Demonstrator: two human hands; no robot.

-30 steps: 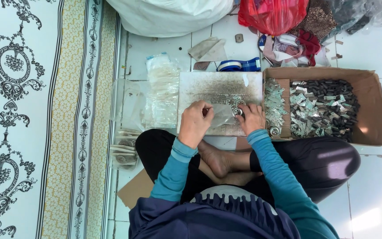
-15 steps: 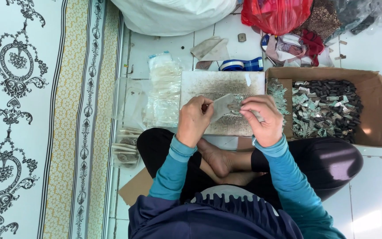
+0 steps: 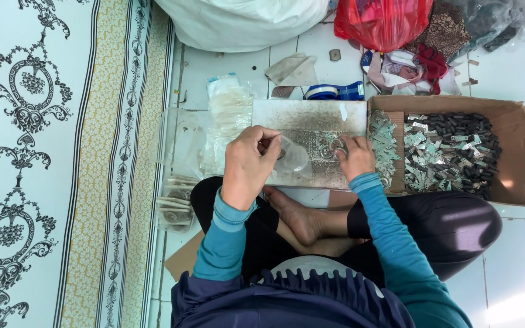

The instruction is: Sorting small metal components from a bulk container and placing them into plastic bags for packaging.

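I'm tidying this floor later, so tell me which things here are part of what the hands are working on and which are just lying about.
In use:
left hand holding a small clear bag
right hand on the grey board
cardboard box of small metal pieces
stack of clear bags

Lying about:
white sack
red bag
blue tape dispenser
patterned mat

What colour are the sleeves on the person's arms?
Teal blue sleeves, seen in the head view.

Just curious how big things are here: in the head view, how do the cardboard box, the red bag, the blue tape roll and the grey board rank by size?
Largest to smallest:
1. Cardboard box
2. Grey board
3. Red bag, cut off by the frame, so unsure
4. Blue tape roll
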